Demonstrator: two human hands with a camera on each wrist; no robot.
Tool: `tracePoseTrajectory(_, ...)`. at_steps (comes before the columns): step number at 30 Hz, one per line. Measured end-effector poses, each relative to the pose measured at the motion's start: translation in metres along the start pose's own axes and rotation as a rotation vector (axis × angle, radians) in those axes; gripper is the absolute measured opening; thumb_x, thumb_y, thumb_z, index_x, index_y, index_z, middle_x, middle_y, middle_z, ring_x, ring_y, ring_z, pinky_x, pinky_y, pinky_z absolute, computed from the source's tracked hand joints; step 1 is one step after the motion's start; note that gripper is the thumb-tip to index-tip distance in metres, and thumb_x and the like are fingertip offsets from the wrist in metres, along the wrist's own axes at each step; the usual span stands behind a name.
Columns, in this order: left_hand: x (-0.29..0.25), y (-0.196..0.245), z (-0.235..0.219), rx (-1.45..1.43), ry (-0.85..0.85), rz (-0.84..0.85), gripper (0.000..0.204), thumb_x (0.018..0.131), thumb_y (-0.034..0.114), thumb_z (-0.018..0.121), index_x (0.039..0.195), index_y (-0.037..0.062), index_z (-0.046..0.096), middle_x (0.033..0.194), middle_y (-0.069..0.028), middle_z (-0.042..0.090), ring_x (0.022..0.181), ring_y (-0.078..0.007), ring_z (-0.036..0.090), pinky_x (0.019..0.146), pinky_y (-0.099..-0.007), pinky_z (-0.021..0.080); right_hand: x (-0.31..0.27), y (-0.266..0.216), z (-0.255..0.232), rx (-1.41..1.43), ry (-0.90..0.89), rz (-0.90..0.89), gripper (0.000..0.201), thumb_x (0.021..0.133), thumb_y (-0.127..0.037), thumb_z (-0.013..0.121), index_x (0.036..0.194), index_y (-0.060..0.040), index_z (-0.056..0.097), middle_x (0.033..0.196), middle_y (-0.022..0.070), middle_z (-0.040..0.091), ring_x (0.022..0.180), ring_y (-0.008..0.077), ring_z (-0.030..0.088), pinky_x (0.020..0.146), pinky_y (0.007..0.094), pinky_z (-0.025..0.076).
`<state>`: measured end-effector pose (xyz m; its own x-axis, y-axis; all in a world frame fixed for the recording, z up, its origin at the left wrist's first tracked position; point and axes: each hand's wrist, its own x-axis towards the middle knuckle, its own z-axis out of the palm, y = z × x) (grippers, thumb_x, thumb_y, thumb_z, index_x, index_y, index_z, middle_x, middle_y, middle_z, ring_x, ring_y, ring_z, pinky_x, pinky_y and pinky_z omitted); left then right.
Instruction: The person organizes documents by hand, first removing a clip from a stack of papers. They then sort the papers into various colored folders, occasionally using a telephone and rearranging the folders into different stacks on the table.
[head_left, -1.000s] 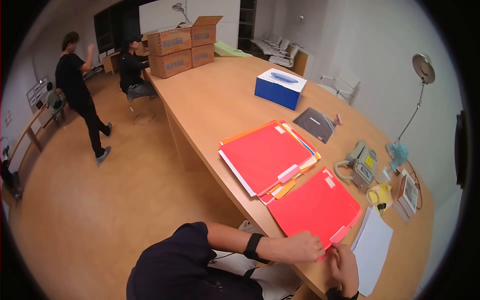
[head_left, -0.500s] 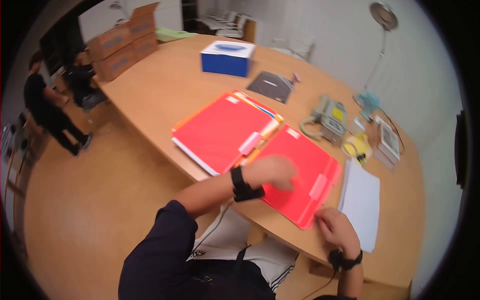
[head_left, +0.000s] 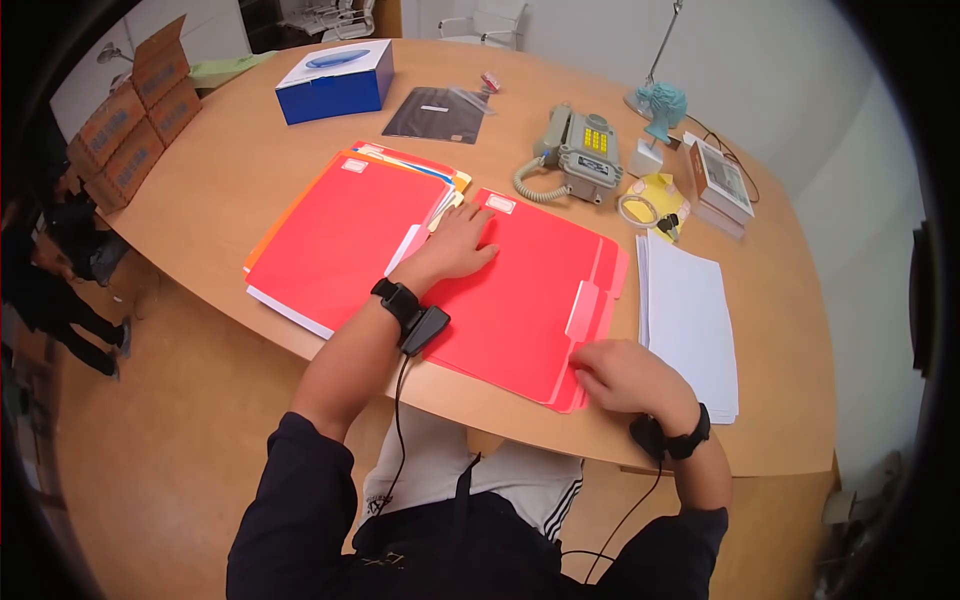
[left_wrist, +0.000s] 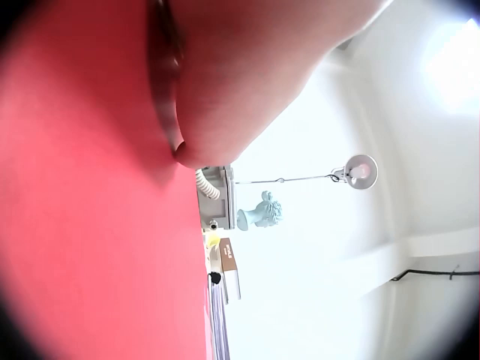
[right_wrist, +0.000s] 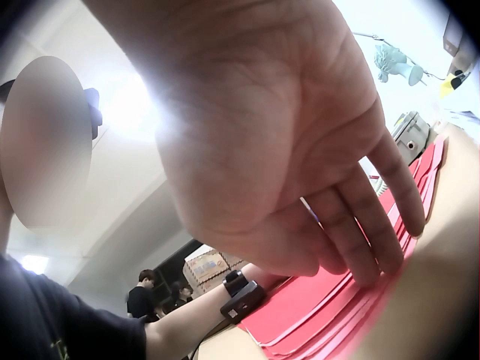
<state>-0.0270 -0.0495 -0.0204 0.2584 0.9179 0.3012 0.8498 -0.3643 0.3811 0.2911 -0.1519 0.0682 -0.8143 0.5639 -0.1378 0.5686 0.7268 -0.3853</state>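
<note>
In the head view a red file folder (head_left: 520, 290) lies on the table before the person, its pale tab (head_left: 583, 308) toward the right. To its left sits a pile of red and orange folders (head_left: 340, 235) with white papers underneath. The left hand (head_left: 455, 243) rests at the folder's left side, fingers reaching to the pile's tabbed edge. A thumb tip hovers close over red in the left wrist view. The right hand (head_left: 632, 376) touches the folder's near right corner; the right wrist view shows its fingers (right_wrist: 352, 225) extended against several stacked red layers (right_wrist: 330, 315).
White paper sheets (head_left: 690, 320) lie to the right. Behind are a telephone (head_left: 585, 155), a yellow pad (head_left: 657, 195), books (head_left: 718, 180) and a teal bust (head_left: 662, 105). Farther left stand a blue box (head_left: 335, 85), a dark sleeve (head_left: 435, 115) and cardboard boxes (head_left: 130, 140).
The left hand has moved from beside the right hand, across the folder, to its far left side. The right hand stays at the near right corner. The head view has swung right.
</note>
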Motion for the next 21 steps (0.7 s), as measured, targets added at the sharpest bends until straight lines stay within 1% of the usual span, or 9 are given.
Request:
tracePoseTrajectory(2,-0.001,0.011,-0.015,-0.047,-0.015,-0.006,0.062,0.086,0.028,0.068,0.136,-0.0020,0.048,0.144,-0.0245,0.044,0.131,-0.0393,0.045,0.112,-0.0453,0.036,0.010,0.002,-0.001,0.003,-0.048,0.047,0.021,0.087,-0.015,0.056,0.097,0.0014,0.064,0.091,0.0203,0.066,0.086,0.0389,0.063,0.079,0.0448,0.051)
tracePoseTrajectory(4,-0.002,0.023,-0.034,-0.491,-0.221,-0.170,0.063,0.089,0.028,0.067,0.140,-0.0009,0.046,0.146,-0.0234,0.044,0.134,-0.0358,0.044,0.111,-0.0435,0.037,0.019,0.008,-0.002,0.001,-0.092,0.090,0.021,0.088,-0.016,0.056,0.096,0.0012,0.064,0.088,0.0206,0.067,0.084,0.0391,0.064,0.077,0.0451,0.051)
tracePoseTrajectory(8,-0.006,0.026,-0.048,-0.728,-0.210,-0.303,0.061,0.091,0.028,0.066,0.141,-0.0007,0.046,0.144,-0.0224,0.047,0.134,-0.0310,0.046,0.109,-0.0394,0.039,0.036,0.021,-0.004,-0.040,-0.188,0.150,0.025,0.090,-0.023,0.058,0.093,0.0011,0.063,0.082,0.0228,0.066,0.080,0.0403,0.064,0.074,0.0455,0.051)
tracePoseTrajectory(11,-0.005,0.014,-0.045,-0.757,-0.165,-0.370,0.053,0.092,0.026,0.065,0.135,-0.0011,0.052,0.133,-0.0198,0.057,0.121,-0.0269,0.056,0.100,-0.0355,0.045,0.041,0.025,-0.001,-0.024,-0.213,0.180,0.027,0.090,-0.025,0.058,0.094,0.0011,0.063,0.082,0.0237,0.066,0.080,0.0408,0.064,0.074,0.0456,0.051)
tracePoseTrajectory(13,-0.002,0.007,-0.042,-0.831,-0.101,-0.482,0.042,0.092,0.022,0.063,0.125,-0.0022,0.057,0.118,-0.0158,0.064,0.106,-0.0204,0.062,0.088,-0.0312,0.049,0.043,0.024,-0.004,-0.014,-0.218,0.185,0.027,0.091,-0.025,0.057,0.095,0.0011,0.063,0.083,0.0240,0.066,0.080,0.0411,0.064,0.074,0.0458,0.051)
tracePoseTrajectory(14,-0.002,0.004,-0.038,-0.833,-0.106,-0.489,0.042,0.092,0.022,0.063,0.125,-0.0022,0.057,0.118,-0.0158,0.064,0.106,-0.0204,0.062,0.088,-0.0312,0.049,0.041,0.021,-0.006,-0.053,-0.208,0.138,0.026,0.091,-0.023,0.056,0.096,0.0014,0.063,0.084,0.0234,0.066,0.080,0.0409,0.064,0.075,0.0455,0.051)
tracePoseTrajectory(16,-0.004,0.001,-0.024,-0.842,0.027,-0.407,0.025,0.092,0.015,0.057,0.112,-0.0005,0.060,0.095,-0.0036,0.063,0.080,-0.0085,0.053,0.070,-0.0237,0.044,0.034,0.004,-0.017,-0.083,-0.212,0.097,0.025,0.091,-0.021,0.054,0.098,0.0017,0.063,0.084,0.0228,0.066,0.079,0.0407,0.064,0.075,0.0451,0.052)
tracePoseTrajectory(18,-0.005,0.013,-0.025,-0.811,0.072,-0.410,0.022,0.092,0.012,0.055,0.109,-0.0007,0.060,0.092,-0.0033,0.063,0.078,-0.0081,0.053,0.068,-0.0231,0.043,0.024,-0.030,-0.039,0.224,-0.070,-0.137,0.018,0.090,-0.015,0.056,0.098,-0.0008,0.063,0.084,0.0184,0.066,0.074,0.0355,0.065,0.069,0.0421,0.052)
tracePoseTrajectory(21,-0.005,0.014,-0.023,-0.784,0.130,-0.397,0.018,0.090,0.008,0.052,0.104,-0.0008,0.061,0.087,-0.0023,0.061,0.073,-0.0068,0.051,0.064,-0.0225,0.041,0.006,-0.069,-0.047,0.567,0.025,-0.599,0.013,0.090,-0.010,0.061,0.100,-0.0037,0.066,0.083,0.0118,0.065,0.067,0.0275,0.063,0.058,0.0347,0.050)
